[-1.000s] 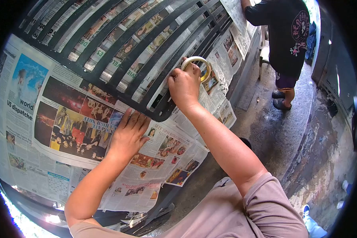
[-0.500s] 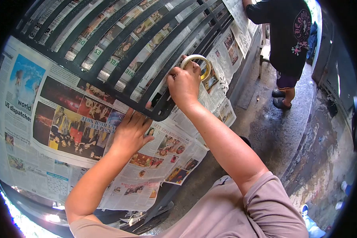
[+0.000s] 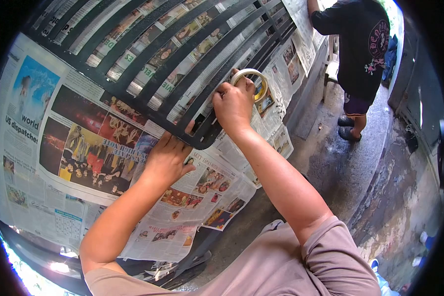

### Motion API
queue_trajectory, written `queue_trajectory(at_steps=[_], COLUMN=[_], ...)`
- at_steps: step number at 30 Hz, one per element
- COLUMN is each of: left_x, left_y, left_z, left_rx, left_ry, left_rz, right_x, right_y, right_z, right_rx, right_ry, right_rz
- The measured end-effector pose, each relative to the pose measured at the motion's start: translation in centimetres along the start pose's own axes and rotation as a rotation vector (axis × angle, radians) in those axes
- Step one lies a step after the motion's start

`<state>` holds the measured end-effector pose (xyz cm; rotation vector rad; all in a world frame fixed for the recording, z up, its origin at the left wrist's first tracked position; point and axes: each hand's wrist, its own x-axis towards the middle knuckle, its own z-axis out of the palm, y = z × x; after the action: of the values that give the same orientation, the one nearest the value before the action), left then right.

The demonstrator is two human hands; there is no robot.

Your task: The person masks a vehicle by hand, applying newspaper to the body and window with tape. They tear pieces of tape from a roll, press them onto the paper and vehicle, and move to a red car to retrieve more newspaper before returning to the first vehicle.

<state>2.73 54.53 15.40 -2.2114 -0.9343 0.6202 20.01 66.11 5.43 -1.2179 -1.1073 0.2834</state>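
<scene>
My right hand (image 3: 234,108) is closed around a roll of masking tape (image 3: 262,81), beside the side edge of a black slatted rack (image 3: 148,111). Its fingertips are partly hidden behind the hand and the roll. At the rack's near corner, my left hand (image 3: 167,160) lies flat on newspaper (image 3: 93,158), thumb spread to the side. Some of its fingers reach under the rack's edge, and one fingertip shows through a slot. More newspaper shows between the slats.
Newspaper sheets (image 3: 286,64) also cover the surface along the rack's far right side. A person in a black shirt (image 3: 355,44) stands at the upper right on a wet concrete floor (image 3: 325,148). Near that person is a pale chair (image 3: 331,71). A dark door (image 3: 419,89) stands at the far right.
The view has shifted slightly, so the rack and newspaper appear a little displaced. Both hands keep nearly the same places, and the tape stays in my right hand.
</scene>
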Motion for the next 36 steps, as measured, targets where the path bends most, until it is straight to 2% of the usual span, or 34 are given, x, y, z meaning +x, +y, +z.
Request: queue_trajectory(at_steps=[10, 12, 14, 16, 17, 20, 24, 27, 30, 33, 36], left_x=[-0.2, -0.2, -0.4, -0.4, -0.5, -0.5, -0.6, -0.6, -0.6, -0.7, -0.7], left_y=[-0.4, -0.4, -0.3, -0.5, -0.5, -0.4, -0.5, -0.5, -0.6, -0.4, -0.4], left_z=[-0.8, -0.9, -0.6, -0.4, -0.2, 0.2, 0.5, 0.2, 0.5, 0.8, 0.0], left_rx=[-0.129, -0.107, -0.087, -0.075, -0.067, -0.053, -0.074, -0.091, -0.055, -0.058, -0.015], left_ry=[0.033, 0.047, 0.054, 0.053, 0.051, 0.046, 0.062, 0.023, 0.031, 0.057, 0.018], left_rz=[0.032, 0.034, 0.038, 0.042, 0.035, 0.026, 0.009, 0.012, 0.022, 0.020, 0.010], right_x=[0.4, 0.6, 0.6, 0.3, 0.0, -1.2, -0.7, 0.6, 0.3, 0.0, 0.5], right_y=[0.5, 0.4, 0.4, -0.9, -1.7, -2.9, -4.0, -5.0, -4.9, -4.5, -3.4], right_z=[-0.9, -3.5, -7.4, -11.1, -12.4, -11.5, -7.9, -6.8, -6.1, -6.0, -5.6], right_rx=[-0.021, -0.007, -0.033, -0.083, 0.003, -0.045, -0.066, 0.011, 0.115, 0.120, 0.280], right_ry=[-0.028, 0.013, -0.050, -0.313, -0.443, -0.836, -0.952, -1.231, -1.287, -1.195, -1.066], right_rz=[0.058, 0.022, -0.055, 0.016, 0.030, -0.062, -0.169, 0.019, 0.137, 0.092, 0.080])
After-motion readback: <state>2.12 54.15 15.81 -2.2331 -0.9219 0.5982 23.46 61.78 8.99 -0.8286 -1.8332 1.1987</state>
